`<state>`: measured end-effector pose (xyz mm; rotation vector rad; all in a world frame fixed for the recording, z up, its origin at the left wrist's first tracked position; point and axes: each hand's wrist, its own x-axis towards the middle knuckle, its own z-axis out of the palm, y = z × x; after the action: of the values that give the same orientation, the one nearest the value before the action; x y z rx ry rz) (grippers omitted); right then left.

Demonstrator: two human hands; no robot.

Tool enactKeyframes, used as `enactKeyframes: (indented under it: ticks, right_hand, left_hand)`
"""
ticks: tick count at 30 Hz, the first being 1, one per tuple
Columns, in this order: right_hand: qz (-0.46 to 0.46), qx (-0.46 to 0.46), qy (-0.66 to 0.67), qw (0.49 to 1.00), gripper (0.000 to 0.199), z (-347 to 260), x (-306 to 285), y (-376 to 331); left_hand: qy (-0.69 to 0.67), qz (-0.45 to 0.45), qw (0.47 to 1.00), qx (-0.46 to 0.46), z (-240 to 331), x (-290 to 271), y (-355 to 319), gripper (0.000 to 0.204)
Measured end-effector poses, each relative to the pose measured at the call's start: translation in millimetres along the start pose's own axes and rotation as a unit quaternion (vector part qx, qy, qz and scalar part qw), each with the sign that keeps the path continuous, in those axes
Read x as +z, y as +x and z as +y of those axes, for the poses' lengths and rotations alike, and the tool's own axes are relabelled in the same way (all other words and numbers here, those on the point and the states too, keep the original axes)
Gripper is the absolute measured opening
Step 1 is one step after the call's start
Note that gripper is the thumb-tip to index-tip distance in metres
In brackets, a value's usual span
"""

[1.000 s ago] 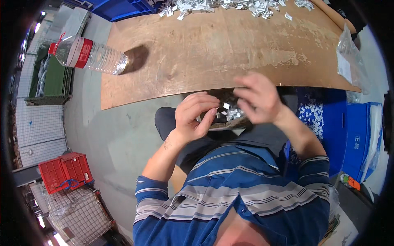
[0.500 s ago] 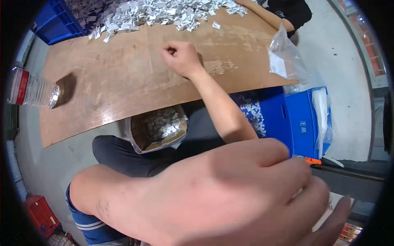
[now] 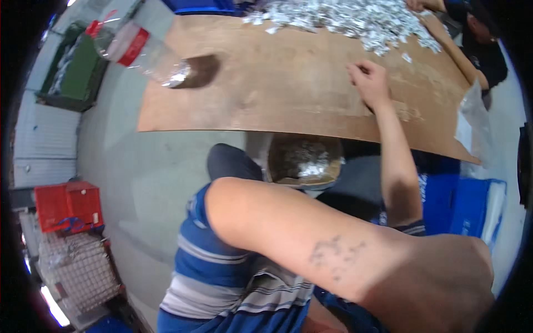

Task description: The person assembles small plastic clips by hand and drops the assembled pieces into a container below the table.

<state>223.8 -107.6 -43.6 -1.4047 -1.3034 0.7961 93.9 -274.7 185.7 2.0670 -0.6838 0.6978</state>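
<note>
The landmark here is the wooden board (image 3: 266,89) lying across the seated person's front. Along its far edge spreads a heap of small silvery pieces (image 3: 355,19), and the right hand (image 3: 369,83) rests on the board just short of that heap, fingers curled in close and knuckles up. Whether a piece sits between the fingertips cannot be told. The left hand (image 3: 444,283) is lifted close to the camera, well off the board's near side. It is seen from the back and blurred, so its grip cannot be told either. Below the board's near edge, in the lap, sits a brown bowl (image 3: 304,161) partly filled with the same silvery pieces. A clear plastic bottle (image 3: 144,53) lies at the board's far left corner, and a clear bag (image 3: 472,119) hangs off its right edge. The step looks like fetching pieces from the heap. The next move would call for a short reach forward and a fine pinch.
</note>
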Motion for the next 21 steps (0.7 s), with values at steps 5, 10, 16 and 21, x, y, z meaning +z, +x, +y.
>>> enactKeyframes:
  ticks: [5,10,16,21]
  right_hand:
    - [0.005,-0.023,-0.012,1.000,0.019,2,-4,4]
    - [0.004,-0.013,-0.012,1.000,0.018,6,-2,4]
    - [0.014,-0.018,-0.053,0.998,0.018,4,-1,0]
    - [0.027,0.003,-0.102,0.994,0.021,-14,12,-6]
  left_hand:
    - [0.013,-0.091,0.996,0.016,11,6,6,0.034]
    - [0.037,-0.156,0.985,0.069,25,19,10,0.036]
    - [-0.091,-0.107,0.989,0.041,34,25,-19,0.037]
    - [0.039,-0.075,0.996,-0.041,49,32,-48,0.032]
